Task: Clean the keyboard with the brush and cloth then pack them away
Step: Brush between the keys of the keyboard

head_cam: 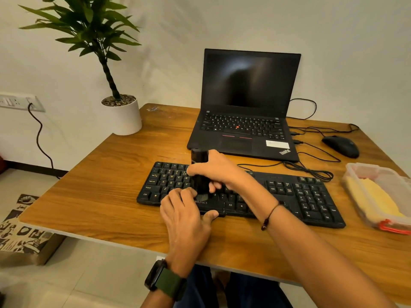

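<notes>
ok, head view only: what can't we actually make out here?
- Brush bristles: mostly hidden behind the fingers of the right hand and left hand.
- Keyboard middle keys: covered by both hands and the right forearm.
- Container at the right: cut off by the frame edge; the yellow cloth inside is blurred.
- Keyboard brand print: only partly readable, hand covers the start.

Right hand (219,172) blocks the keyboard's (311,196) middle keys — container (364,174) cut by the right edge, brush (198,174) bristles blurred.
</notes>
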